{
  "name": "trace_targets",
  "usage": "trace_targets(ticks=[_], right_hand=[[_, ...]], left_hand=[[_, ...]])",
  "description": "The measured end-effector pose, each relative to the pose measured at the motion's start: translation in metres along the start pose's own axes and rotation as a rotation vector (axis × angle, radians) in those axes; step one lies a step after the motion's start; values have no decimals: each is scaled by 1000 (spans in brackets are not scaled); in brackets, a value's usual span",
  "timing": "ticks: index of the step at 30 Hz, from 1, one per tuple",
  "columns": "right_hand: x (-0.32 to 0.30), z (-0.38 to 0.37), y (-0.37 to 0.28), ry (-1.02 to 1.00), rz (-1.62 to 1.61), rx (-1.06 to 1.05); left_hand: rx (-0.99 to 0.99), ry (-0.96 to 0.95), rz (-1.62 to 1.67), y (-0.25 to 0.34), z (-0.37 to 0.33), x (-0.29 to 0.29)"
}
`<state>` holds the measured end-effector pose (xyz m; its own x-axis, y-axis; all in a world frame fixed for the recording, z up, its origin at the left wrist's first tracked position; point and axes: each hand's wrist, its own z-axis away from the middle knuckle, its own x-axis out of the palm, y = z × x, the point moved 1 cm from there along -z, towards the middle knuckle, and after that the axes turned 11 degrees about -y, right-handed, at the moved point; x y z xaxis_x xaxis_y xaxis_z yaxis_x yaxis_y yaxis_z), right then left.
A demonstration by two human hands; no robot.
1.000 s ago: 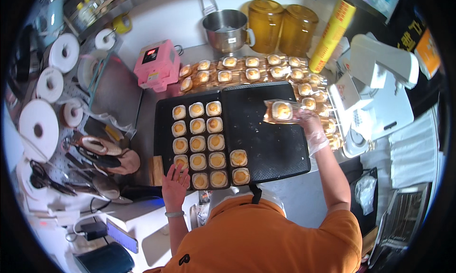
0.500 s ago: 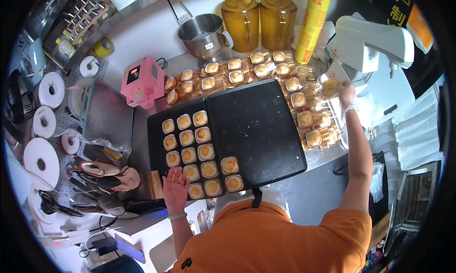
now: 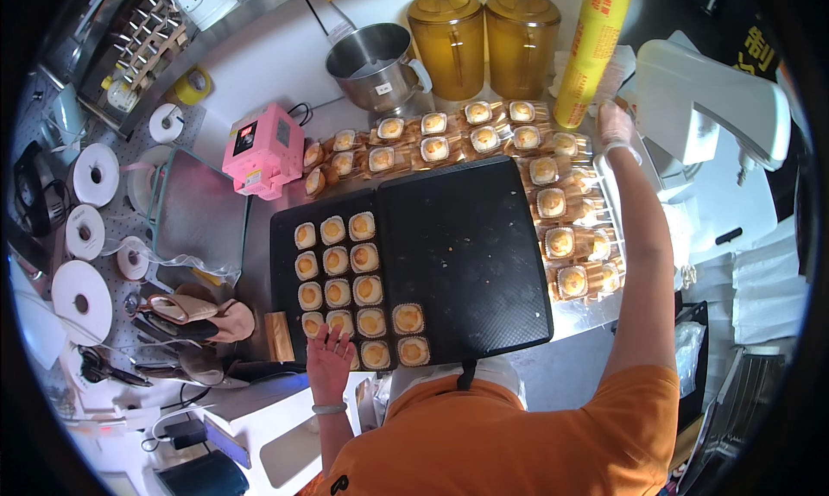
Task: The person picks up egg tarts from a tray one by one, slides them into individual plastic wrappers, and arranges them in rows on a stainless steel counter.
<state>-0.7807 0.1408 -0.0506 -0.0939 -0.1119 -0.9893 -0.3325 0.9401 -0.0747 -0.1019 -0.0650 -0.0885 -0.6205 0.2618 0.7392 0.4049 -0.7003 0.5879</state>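
My left hand is open, fingers spread, at the front left edge of a black baking tray. It partly covers the nearest small golden pastries, which sit in white paper cups in rows on the tray's left half. My right hand, in a clear glove, reaches to the back right, beside an upright yellow roll. Its fingers are mostly hidden, so whether it holds anything does not show. Several bagged pastries lie behind the tray and along its right side.
Behind the tray stand a pink machine, a steel mixing bowl and two amber lidded jugs. A white stand mixer is at the back right. White rolls and utensils hang on the left pegboard.
My right hand has moved back and slightly left; the bagged pastry seen in it before no longer shows there. My left hand stays open by the tray edge. The view has shifted slightly.
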Motion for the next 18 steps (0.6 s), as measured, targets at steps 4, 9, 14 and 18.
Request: trace_targets(ticks=[4,9,14,18], right_hand=[[-3,-30,5,-19,-30,3],[-20,-47,3,-122,92,-49],[-29,-48,-2,-172,224,-100],[-33,-21,0,-74,145,-79]], left_hand=[[-4,103,33,-5,12,-5],[9,177,-14,-11,27,-2],[-24,222,24,-21,29,-6],[-39,216,24,-20,22,-4]])
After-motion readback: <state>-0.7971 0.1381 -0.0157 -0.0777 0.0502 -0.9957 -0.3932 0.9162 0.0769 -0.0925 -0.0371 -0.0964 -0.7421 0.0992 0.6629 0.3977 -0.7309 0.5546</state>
